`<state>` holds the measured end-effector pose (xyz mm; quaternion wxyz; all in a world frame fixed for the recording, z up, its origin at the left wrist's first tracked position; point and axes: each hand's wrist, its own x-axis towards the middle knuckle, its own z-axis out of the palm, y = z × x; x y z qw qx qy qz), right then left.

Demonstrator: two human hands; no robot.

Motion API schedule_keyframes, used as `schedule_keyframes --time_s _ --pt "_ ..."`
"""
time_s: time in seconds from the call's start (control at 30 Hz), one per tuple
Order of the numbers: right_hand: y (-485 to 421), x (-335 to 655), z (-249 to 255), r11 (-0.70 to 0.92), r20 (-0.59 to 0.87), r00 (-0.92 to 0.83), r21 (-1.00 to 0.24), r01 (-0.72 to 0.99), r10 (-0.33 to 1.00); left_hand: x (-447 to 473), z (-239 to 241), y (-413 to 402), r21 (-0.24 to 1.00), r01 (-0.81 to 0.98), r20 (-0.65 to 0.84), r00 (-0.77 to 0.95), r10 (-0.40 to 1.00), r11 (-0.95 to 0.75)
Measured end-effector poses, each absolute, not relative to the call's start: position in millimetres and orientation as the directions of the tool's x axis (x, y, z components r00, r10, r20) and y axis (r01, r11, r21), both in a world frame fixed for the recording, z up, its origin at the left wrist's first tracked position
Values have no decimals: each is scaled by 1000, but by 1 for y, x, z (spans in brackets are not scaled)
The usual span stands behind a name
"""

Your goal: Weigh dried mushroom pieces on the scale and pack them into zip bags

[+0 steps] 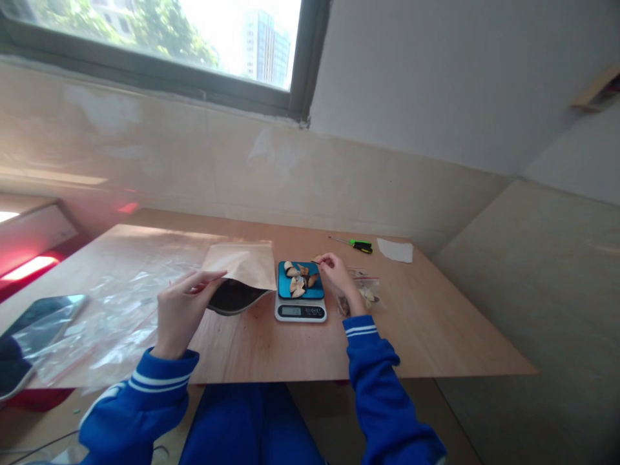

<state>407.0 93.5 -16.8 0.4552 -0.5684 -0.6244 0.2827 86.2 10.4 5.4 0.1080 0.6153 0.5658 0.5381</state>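
Here, tan, dark-lined paper bag [242, 263] in left hand [185, 307], small brownish piece [315, 262] in right hand [337, 274].

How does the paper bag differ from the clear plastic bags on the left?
The paper bag is opaque with a dark inside; the clear plastic bags are see-through and shiny. The left hand holds the paper bag, its mouth open; the clear plastic bags lie loosely piled. Both are left of the scale.

Nothing legible: small grey display [291, 311] and black button panel [314, 312] on white plastic scale [301, 303] with blue square platform [284, 290] carry faint marks, too blurred to read.
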Motion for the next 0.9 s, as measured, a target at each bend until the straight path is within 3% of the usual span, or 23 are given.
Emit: schedule_keyframes --time_s 0.2,0.47,0.57,0.63,0.7,0.77,0.9 --pt "114 409 -39 157 196 12 -822 547 981 83 3 10 743 578 534 -211 818 -336" --pt "75 397 5 311 387 32 -784 537 921 87 2 14 765 571 507 -251 825 -296" --pt "40 369 34 419 387 -162 -831 365 908 95 2 18 776 564 493 -260 830 -284" --pt "17 343 47 489 379 -394 -842 230 838 100 2 20 774 568 492 -261 831 -280" --pt "0 315 49 551 357 -565 -806 217 744 103 1 21 761 584 503 -258 825 -281" --pt "-7 289 41 608 326 -622 -729 313 712 103 -1 21 739 607 524 -246 816 -292" --pt "4 250 17 587 272 -527 -491 643 805 100 -3 18 670 659 583 -181 792 -342"
